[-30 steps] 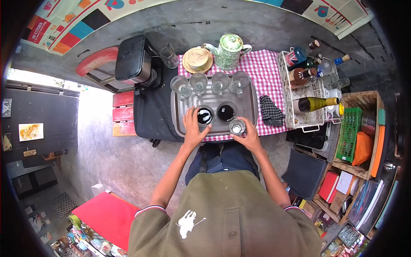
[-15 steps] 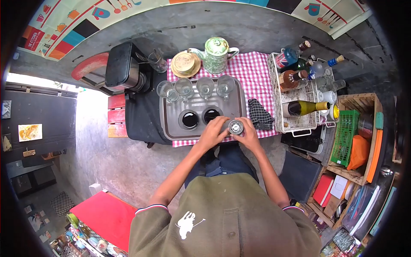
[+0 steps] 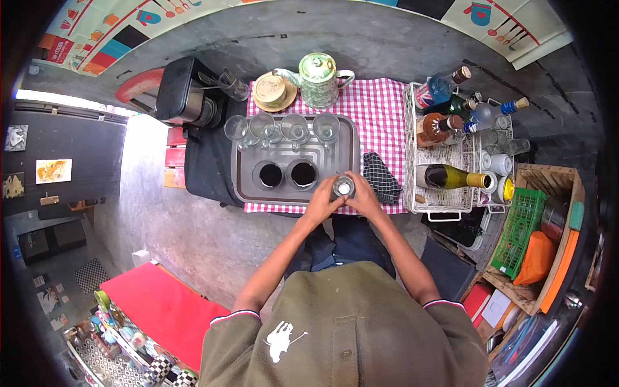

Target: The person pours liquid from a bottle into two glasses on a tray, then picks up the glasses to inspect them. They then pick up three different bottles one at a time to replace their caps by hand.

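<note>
A small clear glass point(image 3: 343, 187) stands at the front right of a grey tray point(image 3: 248, 187). My left hand point(image 3: 320, 204) and my right hand point(image 3: 365, 197) both wrap around it from either side. Two dark cups point(image 3: 270, 175) filled with a black liquid sit in the middle of the tray, left of my hands. Several empty glass mugs point(image 3: 293, 127) line the tray's far edge.
A green teapot point(image 3: 319, 71), a lidded tin point(image 3: 272, 91) and a black machine point(image 3: 180, 91) stand behind the tray on a red checked cloth point(image 3: 380, 109). A dark cloth point(image 3: 377, 177) lies right of the tray. A wire basket point(image 3: 445, 193) holds bottles; crates stand further right.
My left hand left the dark cup on the tray and came over to the small glass, joining my right hand on it. The view shifted slightly.
</note>
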